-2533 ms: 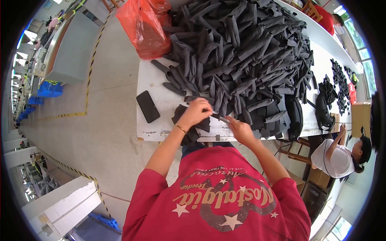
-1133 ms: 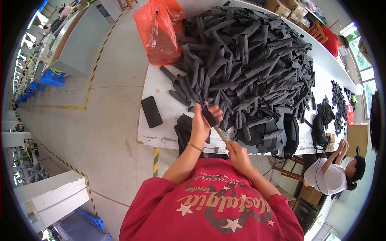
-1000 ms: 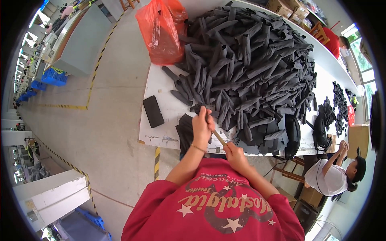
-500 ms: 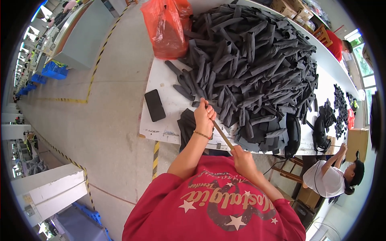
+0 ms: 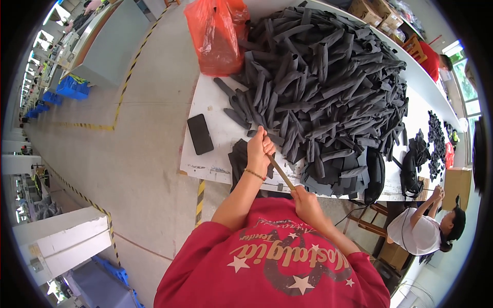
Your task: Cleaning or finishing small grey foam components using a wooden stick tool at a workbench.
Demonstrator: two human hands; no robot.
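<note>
left hand (image 5: 261,148), right hand (image 5: 307,204) around stick (image 5: 282,172)

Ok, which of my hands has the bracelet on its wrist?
Your left hand, closed at the far end of the thin tan stick: a beaded bracelet circles that wrist. Your right hand, gripping the near end, has a bare wrist.

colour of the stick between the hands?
The stick is plain tan-brown; it shows best in the head view.
</note>
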